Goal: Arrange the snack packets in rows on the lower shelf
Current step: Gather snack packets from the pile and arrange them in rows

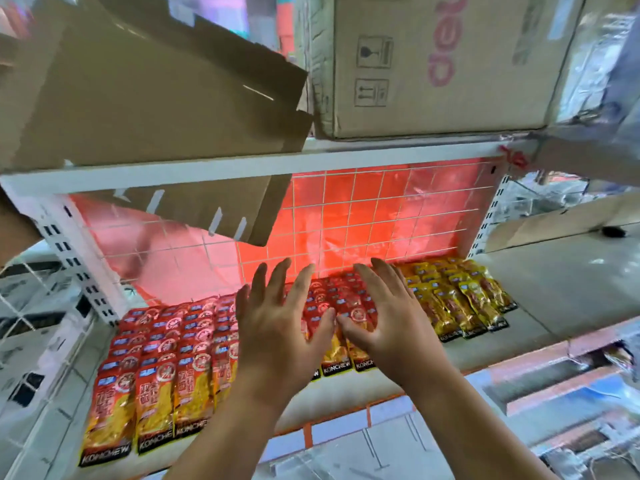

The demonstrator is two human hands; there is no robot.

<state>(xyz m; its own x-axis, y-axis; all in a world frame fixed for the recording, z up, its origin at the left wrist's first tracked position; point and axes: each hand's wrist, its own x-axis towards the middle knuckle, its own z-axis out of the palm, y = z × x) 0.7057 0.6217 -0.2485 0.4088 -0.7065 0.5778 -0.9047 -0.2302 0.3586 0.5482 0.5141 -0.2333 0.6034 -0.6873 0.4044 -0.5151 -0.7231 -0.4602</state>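
Red snack packets (pixel 162 358) lie in overlapping rows on the left and middle of the lower shelf (pixel 561 299). Yellow packets (pixel 460 299) fill rows further right. My left hand (pixel 277 323) and my right hand (pixel 388 313) hover side by side over the middle red rows, fingers spread and straight, thumbs nearly meeting. Whether the palms touch the packets I cannot tell. Neither hand holds anything. The packets beneath my hands are partly hidden.
A wire grid back panel (pixel 363 216) with red backing closes the shelf's rear. A torn cardboard flap (pixel 194 209) hangs down from the upper shelf. Cardboard boxes (pixel 433 64) stand above. The shelf's right part is bare grey board.
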